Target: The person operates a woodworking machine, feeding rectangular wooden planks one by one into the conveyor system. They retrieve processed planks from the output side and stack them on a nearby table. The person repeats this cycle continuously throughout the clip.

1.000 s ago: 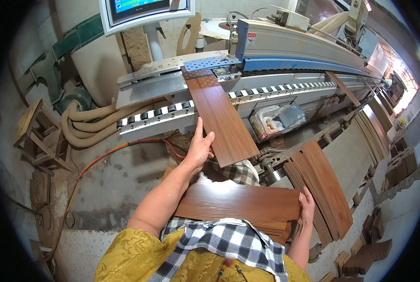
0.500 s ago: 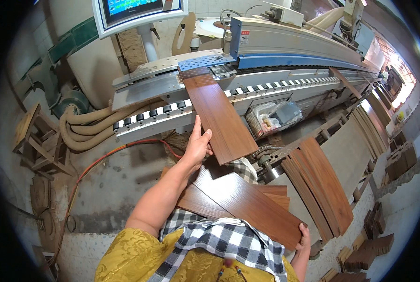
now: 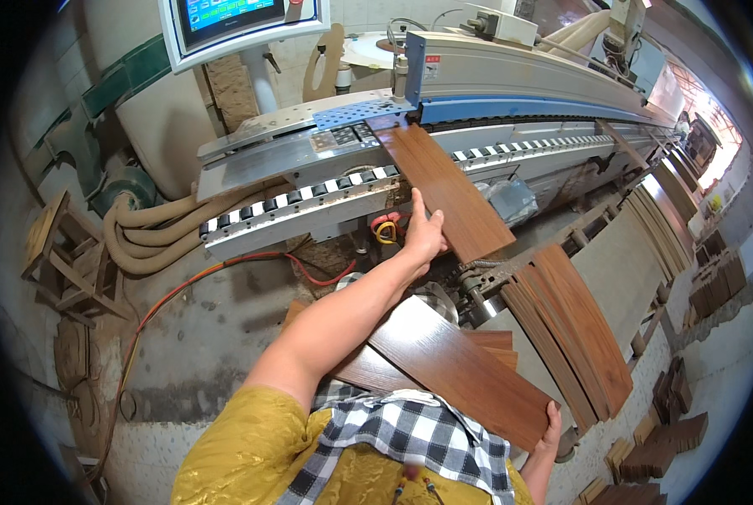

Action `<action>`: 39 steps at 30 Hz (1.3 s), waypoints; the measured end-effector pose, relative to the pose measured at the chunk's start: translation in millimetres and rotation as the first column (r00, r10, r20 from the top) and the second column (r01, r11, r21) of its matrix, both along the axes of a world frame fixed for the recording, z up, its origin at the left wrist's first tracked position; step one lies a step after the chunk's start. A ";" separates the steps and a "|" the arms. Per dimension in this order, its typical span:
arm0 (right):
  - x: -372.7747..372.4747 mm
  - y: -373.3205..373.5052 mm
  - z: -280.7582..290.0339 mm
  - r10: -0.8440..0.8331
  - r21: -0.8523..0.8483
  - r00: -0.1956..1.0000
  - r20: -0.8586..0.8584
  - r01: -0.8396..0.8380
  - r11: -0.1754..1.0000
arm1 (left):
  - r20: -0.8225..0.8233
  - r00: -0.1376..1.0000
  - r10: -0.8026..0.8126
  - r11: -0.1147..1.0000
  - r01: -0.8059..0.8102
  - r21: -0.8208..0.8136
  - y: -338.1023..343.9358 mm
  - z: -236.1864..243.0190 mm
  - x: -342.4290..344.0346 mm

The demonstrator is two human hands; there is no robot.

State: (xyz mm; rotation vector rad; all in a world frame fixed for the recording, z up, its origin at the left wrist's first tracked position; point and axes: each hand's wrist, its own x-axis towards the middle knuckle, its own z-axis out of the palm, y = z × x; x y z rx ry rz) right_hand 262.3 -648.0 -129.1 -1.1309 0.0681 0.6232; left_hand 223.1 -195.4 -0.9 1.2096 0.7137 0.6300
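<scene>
A brown wood-grain plank (image 3: 452, 194) lies across the roller track, its far end under the blue pressure beam of a long machine. My left hand (image 3: 427, 234) grips that plank's left edge near the close end, index finger stretched along the side and thumb by the edge; its lower fingers are partly hidden. Close to my body, a second brown plank (image 3: 469, 379) lies slanted over other boards, light glaring off its left end. My right hand (image 3: 551, 427) is closed round that plank's right end, the fingers partly out of sight beneath.
The roller track (image 3: 309, 198) runs along the machine (image 3: 519, 80). A screen (image 3: 229, 17) stands at the upper left. Stacked boards (image 3: 574, 332) lie on a stand to my right. Hoses (image 3: 141, 231), a red cable (image 3: 191, 282) and a wooden stool (image 3: 56, 252) are at left.
The plank on the track has moved right along the machine, my left hand travelling with it. The wire basket is now largely covered by it. My right hand has barely shifted.
</scene>
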 end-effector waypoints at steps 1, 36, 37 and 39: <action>0.4 1.2 0.4 -0.001 0.015 1.000 -0.002 0.001 1.000 | 0.012 1.000 0.003 1.000 -0.003 0.020 -1.1 -2.3 10.0; -44.9 272.0 89.9 0.615 -0.382 0.503 0.608 -0.493 0.781 | 0.362 0.887 0.288 0.948 -0.316 0.021 21.7 -10.2 -160.4; -38.6 264.3 87.0 0.623 -0.555 0.270 0.734 -0.290 0.780 | 0.365 0.886 0.284 0.947 -0.320 0.040 27.6 -10.8 -161.7; -34.0 250.5 80.7 0.643 -0.641 -0.039 0.765 0.046 0.766 | 0.340 0.909 0.243 0.959 -0.278 0.058 38.7 -16.4 -167.2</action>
